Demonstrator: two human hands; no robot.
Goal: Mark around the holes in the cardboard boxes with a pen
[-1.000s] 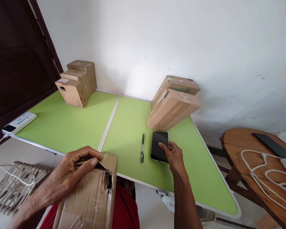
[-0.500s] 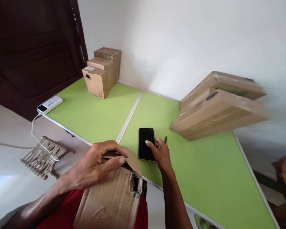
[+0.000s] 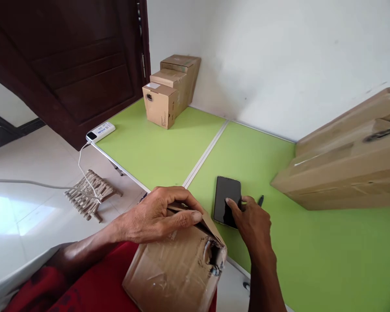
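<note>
A cardboard box point(image 3: 172, 268) with a torn, dark-edged hole near its right corner leans at the table's front edge, against a red garment. My left hand point(image 3: 169, 216) grips its upper flap, the thumb on the outside and the fingertips hidden in the opening. On the green table point(image 3: 169, 149) lies a black smartphone point(image 3: 225, 197), its screen dark. My right hand point(image 3: 253, 221) holds the phone by its right edge, thumb on the screen and fingers curled at the side. A black pen point(image 3: 261, 200) pokes out just beyond that hand, partly hidden.
Several cardboard boxes point(image 3: 160, 106) stand at the back left by the wall. Larger cartons point(image 3: 341, 173) lean at the right. A white power bank point(image 3: 100, 131) with a cable sits on the left corner. Below is a woven stool point(image 3: 91, 193); a dark door point(image 3: 84, 65) stands behind.
The camera has turned left, so everything appears farther right and the right cartons are partly cut off. Both hands keep their hold on the box and the phone.
</note>
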